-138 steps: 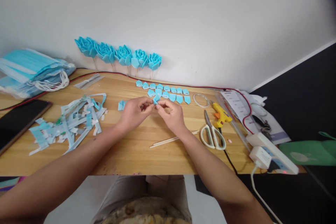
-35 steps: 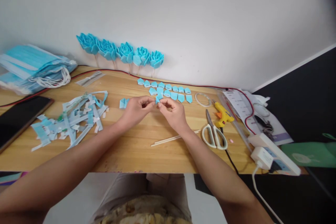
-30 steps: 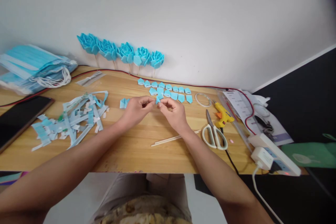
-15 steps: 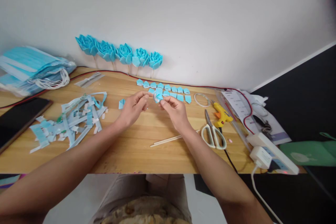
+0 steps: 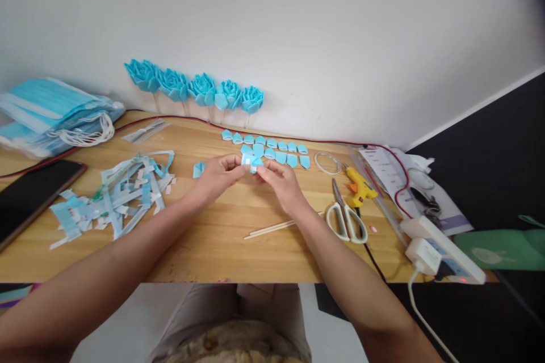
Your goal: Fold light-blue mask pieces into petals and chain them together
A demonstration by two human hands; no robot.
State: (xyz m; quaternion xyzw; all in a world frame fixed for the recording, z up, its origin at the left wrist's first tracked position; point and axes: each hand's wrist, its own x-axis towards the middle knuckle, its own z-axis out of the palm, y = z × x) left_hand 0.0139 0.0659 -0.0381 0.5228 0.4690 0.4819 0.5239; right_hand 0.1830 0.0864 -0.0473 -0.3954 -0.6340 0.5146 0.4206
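My left hand [image 5: 218, 177] and my right hand [image 5: 280, 180] meet over the middle of the wooden table [image 5: 213, 238]. Both pinch a small light-blue folded piece [image 5: 250, 162] between thumbs and fingertips. Just behind the hands lie two rows of several similar folded blue pieces [image 5: 272, 148]. One more blue piece [image 5: 198, 169] lies left of my left hand. Several blue paper-like roses [image 5: 200, 88] on sticks lean against the wall.
A heap of cut blue and white strips [image 5: 114, 193] lies at left, a stack of face masks [image 5: 51, 116] and a dark phone [image 5: 29, 193] farther left. Wooden sticks [image 5: 276, 227], scissors [image 5: 344, 215], a yellow glue gun [image 5: 360, 186], a tape ring [image 5: 327, 162] and a power strip [image 5: 443, 247] sit at right.
My hands parted briefly half a second ago, then closed together again on the blue piece. The piece now shows wider and flatter between my fingertips.
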